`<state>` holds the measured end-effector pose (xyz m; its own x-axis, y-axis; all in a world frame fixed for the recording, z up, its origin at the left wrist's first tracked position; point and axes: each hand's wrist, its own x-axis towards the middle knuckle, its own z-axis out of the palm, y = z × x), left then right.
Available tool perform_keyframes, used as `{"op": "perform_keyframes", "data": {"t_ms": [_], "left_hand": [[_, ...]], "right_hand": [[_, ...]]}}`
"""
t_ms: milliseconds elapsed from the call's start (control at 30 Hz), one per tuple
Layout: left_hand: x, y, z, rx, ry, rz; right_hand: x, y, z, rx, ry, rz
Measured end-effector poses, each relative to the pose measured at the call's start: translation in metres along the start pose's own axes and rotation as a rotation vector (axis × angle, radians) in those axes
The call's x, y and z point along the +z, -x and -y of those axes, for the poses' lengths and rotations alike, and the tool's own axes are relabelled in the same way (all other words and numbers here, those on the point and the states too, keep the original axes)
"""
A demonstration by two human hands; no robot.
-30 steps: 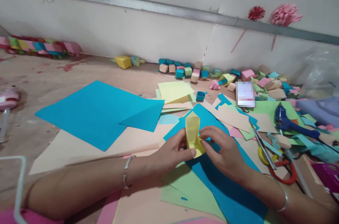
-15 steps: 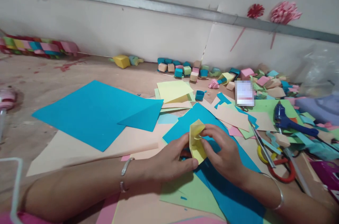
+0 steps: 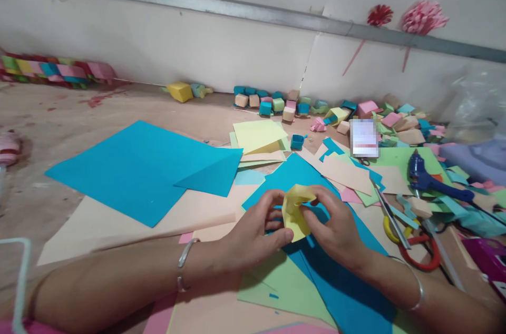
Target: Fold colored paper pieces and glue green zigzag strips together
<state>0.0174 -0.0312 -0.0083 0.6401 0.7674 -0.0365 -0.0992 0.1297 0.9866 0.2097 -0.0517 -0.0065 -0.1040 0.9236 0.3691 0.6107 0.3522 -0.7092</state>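
Observation:
A folded piece of yellow paper [image 3: 294, 220] is held up between both hands, its inside facing me. My left hand [image 3: 263, 226] curves around its left side, thumb at the lower edge and fingers behind. With thumb and fingers, my right hand [image 3: 336, 223] pinches the upper right part, the thumb pressing into the fold. Beneath the hands lie a blue paper sheet [image 3: 348, 281] and a green sheet [image 3: 272, 286] with small blue scraps on it.
At right lie scissors [image 3: 421, 255] with red and yellow handles and a blue glue gun [image 3: 430, 178]. Small folded paper boxes [image 3: 276, 105] line the wall. A large blue sheet [image 3: 130, 170] is at left; yellow paper [image 3: 256, 134] is stacked behind the hands.
The yellow paper has turned and its top has bent open into a more rounded shape. My left fingers have loosened around it, while my right hand has shifted slightly along its upper edge.

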Motion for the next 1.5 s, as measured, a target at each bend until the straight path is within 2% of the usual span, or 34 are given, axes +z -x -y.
{"op": "perform_keyframes", "data": {"t_ms": [67, 200, 333, 533, 700, 800, 933, 1067, 1233, 1367, 1500], "left_hand": [[-0.0006, 0.0004, -0.0003, 0.019, -0.022, -0.053], [-0.0028, 0.0000, -0.0015, 0.094, -0.111, -0.072], [-0.0039, -0.0018, -0.0006, 0.138, -0.223, -0.074], [-0.0050, -0.0042, -0.0020, 0.126, -0.326, -0.125], [-0.0066, -0.0049, -0.0045, 0.169, -0.426, -0.101], [-0.0065, -0.0046, -0.0039, 0.144, -0.342, -0.092], [-0.0048, -0.0030, -0.0030, 0.069, -0.121, -0.136], [-0.0024, -0.0027, -0.0026, -0.057, -0.026, -0.091], [0.0004, -0.0056, 0.0022, -0.117, 0.143, -0.073], [0.0013, -0.0077, 0.0049, -0.165, 0.247, -0.125], [0.0012, -0.0084, 0.0037, -0.182, 0.260, -0.159]], "right_hand": [[0.0002, -0.0007, -0.0011, 0.071, -0.021, -0.004], [0.0010, -0.0006, -0.0035, 0.134, -0.098, 0.022], [0.0000, -0.0012, -0.0031, 0.072, -0.158, 0.058], [0.0003, -0.0021, -0.0012, 0.022, -0.048, 0.058], [-0.0014, -0.0020, 0.0002, 0.012, -0.027, 0.068], [-0.0026, -0.0023, 0.0000, 0.020, -0.076, 0.045], [-0.0013, -0.0019, -0.0013, 0.107, -0.228, 0.029], [-0.0002, -0.0010, -0.0012, 0.153, -0.367, 0.033], [-0.0005, 0.0004, -0.0029, 0.164, -0.424, 0.037], [-0.0006, 0.0033, -0.0054, 0.084, -0.299, 0.077], [-0.0040, 0.0040, -0.0013, -0.103, -0.117, 0.057]]}}
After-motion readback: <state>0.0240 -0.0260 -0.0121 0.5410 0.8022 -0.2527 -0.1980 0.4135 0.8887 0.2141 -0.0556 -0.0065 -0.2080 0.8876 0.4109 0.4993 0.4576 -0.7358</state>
